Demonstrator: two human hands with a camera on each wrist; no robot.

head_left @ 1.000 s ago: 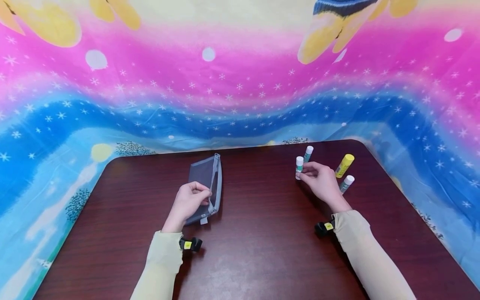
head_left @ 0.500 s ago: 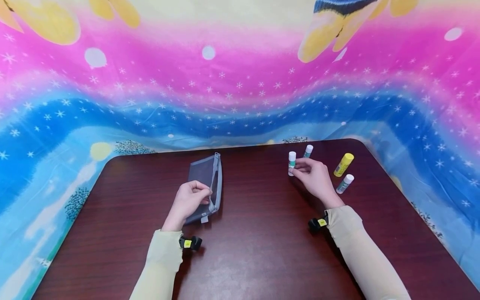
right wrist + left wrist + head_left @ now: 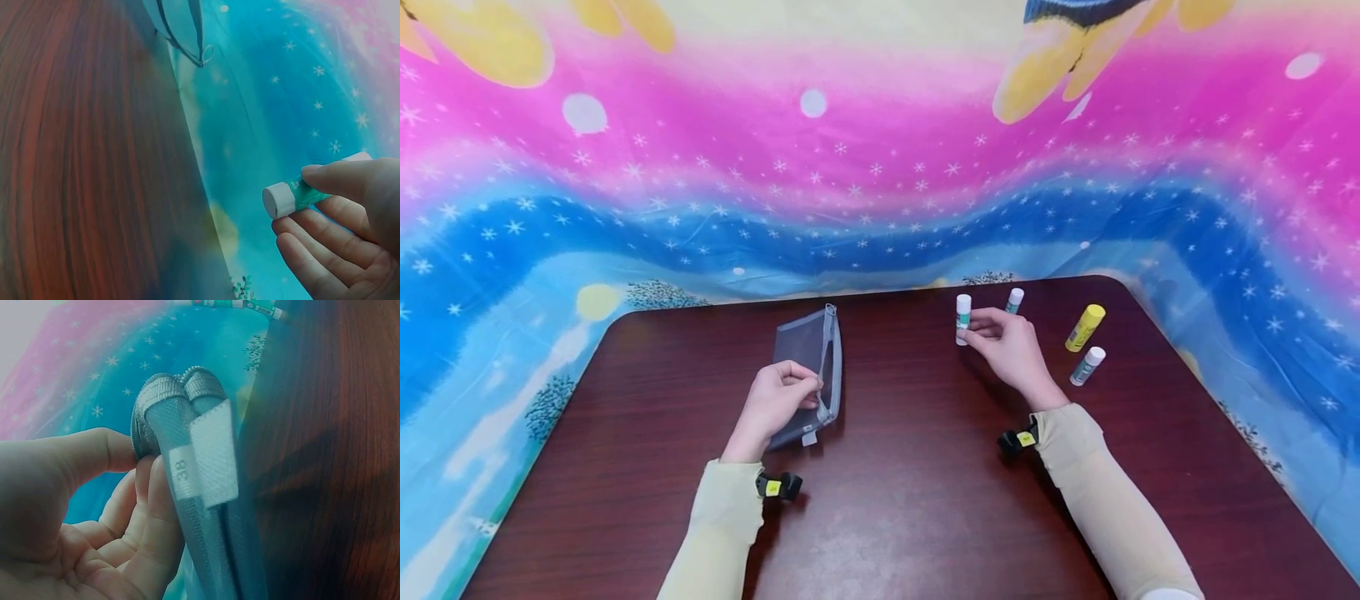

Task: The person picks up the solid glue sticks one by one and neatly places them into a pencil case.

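Observation:
A grey mesh zipper pouch (image 3: 797, 346) lies left of the table's middle, its zipped mouth parted toward the right. My left hand (image 3: 777, 408) pinches the near edge of that mouth between thumb and fingers; the left wrist view shows the pouch's end with a small fabric tab (image 3: 214, 453). Upright between the thumb and fingers of my right hand (image 3: 1011, 346) is a white-capped glue stick (image 3: 962, 319) with a green label, seen in the right wrist view as a tube (image 3: 300, 192) held across the fingers. Another white-capped glue stick (image 3: 1015, 300) stands just behind that hand.
To the right of my right hand stand a yellow glue stick (image 3: 1086, 327) and another white-capped glue stick (image 3: 1087, 367). The dark wooden table (image 3: 880, 500) meets a printed cloth backdrop (image 3: 880, 200) at its far and side edges.
My right hand has moved left with the glue stick, away from the other sticks and nearer the pouch. The left hand keeps its pinch on the pouch in the same place.

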